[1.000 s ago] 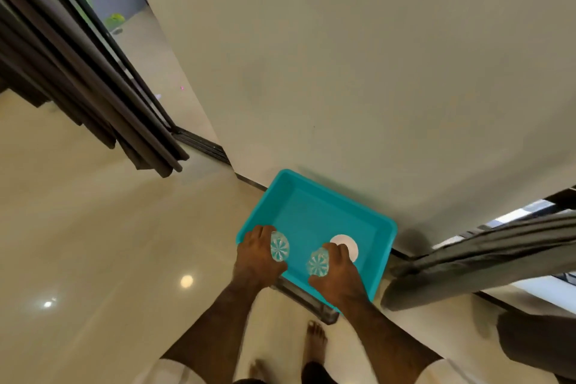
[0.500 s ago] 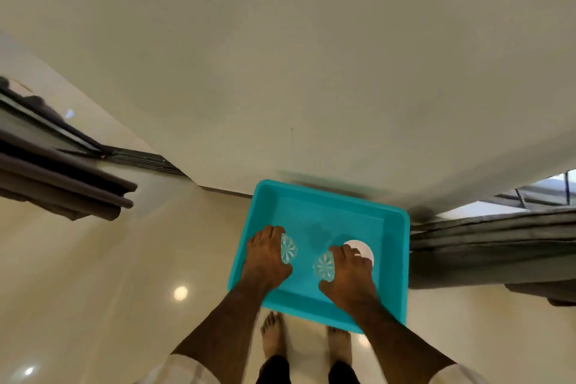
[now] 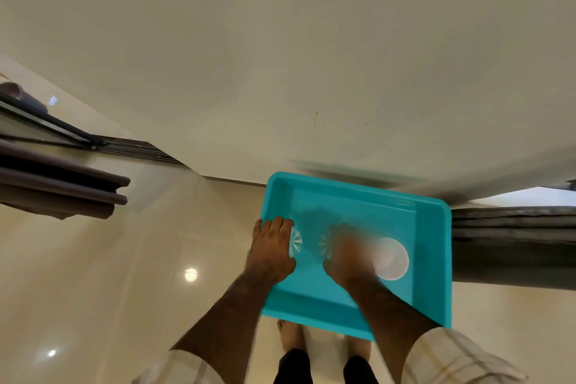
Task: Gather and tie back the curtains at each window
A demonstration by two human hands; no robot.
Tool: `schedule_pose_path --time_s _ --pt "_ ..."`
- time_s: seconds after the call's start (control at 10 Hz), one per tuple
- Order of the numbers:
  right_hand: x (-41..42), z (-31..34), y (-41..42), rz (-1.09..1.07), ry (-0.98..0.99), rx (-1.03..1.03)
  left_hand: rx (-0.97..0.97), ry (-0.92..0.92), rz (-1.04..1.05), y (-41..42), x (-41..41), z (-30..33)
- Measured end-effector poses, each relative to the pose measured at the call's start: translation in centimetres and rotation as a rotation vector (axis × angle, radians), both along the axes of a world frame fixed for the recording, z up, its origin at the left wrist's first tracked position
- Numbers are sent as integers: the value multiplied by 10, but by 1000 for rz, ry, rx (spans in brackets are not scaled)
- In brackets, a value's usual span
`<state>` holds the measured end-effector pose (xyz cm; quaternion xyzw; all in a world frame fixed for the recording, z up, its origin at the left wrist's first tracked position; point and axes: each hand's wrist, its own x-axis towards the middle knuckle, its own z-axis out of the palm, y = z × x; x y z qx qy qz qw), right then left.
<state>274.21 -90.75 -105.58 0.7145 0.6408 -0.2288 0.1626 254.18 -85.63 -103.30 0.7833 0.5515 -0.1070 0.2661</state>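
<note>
A teal plastic tray (image 3: 434, 274) sits below me, close to the wall, with my bare feet showing under its near edge. Over its left side my left hand (image 3: 270, 254) grips a clear faceted round piece (image 3: 295, 242). My right hand (image 3: 346, 257) is blurred with motion over the tray's middle and holds a second clear faceted piece (image 3: 324, 246). A white round disc (image 3: 393, 259) lies in the tray just right of that hand. A dark brown curtain (image 3: 62, 188) hangs at the left and a grey curtain (image 3: 514, 243) at the right.
A plain cream wall (image 3: 311, 56) fills the upper view. Glossy beige floor tiles (image 3: 109, 290) reflect ceiling lights. A dark sliding-door track (image 3: 131, 148) runs along the floor at the left. Bright daylight shows above the grey curtain at the right.
The view has swung right and down, bringing the tray closer and the left curtain further off. My right hand is now blurred with motion; both hands still hold the clear pieces.
</note>
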Motion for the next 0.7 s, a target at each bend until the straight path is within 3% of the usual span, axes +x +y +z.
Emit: schedule_pose_path --time_s 0.3,0.6,0.7 --pt "2 -5 -4 11 -10 59 41 188 -196 18 13 -15" --pt "-1 3 -8 14 -38 24 60 229 -202 9 11 -19" --pt "1 25 -21 -21 -26 28 53 213 -119 2 3 -1"
